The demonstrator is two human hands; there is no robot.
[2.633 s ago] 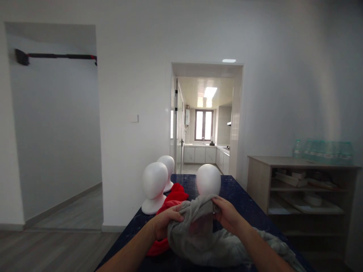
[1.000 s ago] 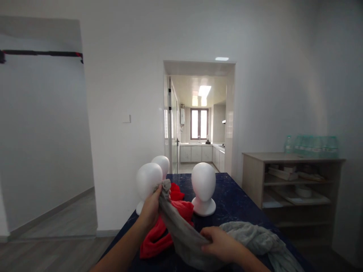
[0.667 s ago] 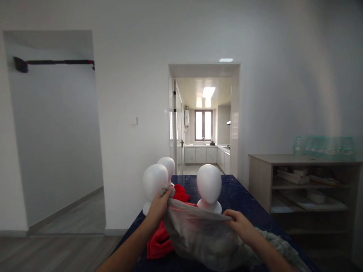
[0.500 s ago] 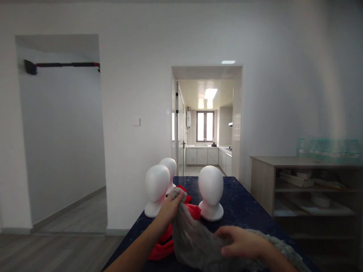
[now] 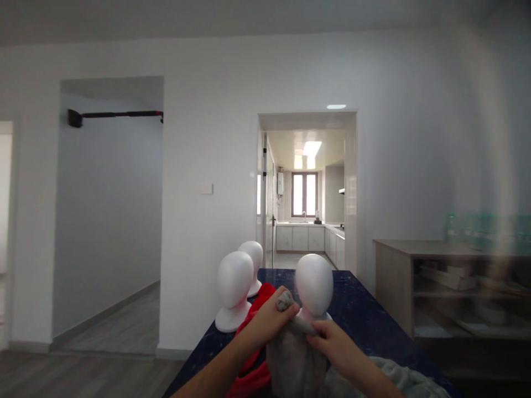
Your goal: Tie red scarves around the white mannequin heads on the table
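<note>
My left hand (image 5: 271,316) is closed around a bunched end of a thin grey cloth (image 5: 294,359), perhaps a scarf; a small knot of it pokes out above the fingers. Just to the right, my right hand (image 5: 334,344) pinches the cloth's upper edge, so it hangs between and below both hands. Red cloth (image 5: 253,380) lies on the table behind and left of it. A white foam mannequin head (image 5: 314,283) stands upright beyond my hands. Two more, a nearer head (image 5: 234,281) and a farther head (image 5: 253,258), stand at the left.
The dark blue marbled table (image 5: 365,315) stretches away from me. Pale grey-green fabric (image 5: 400,376) lies at its near right. A wooden shelf unit (image 5: 392,265) with bottles (image 5: 477,229) on top stands to the right. Past the table, a doorway (image 5: 350,193) opens onto a kitchen.
My left hand has moved right with the grey cloth's bunched end. My right hand, loosely open before, now grips the cloth's edge near it. The view has tilted up and turned slightly left.
</note>
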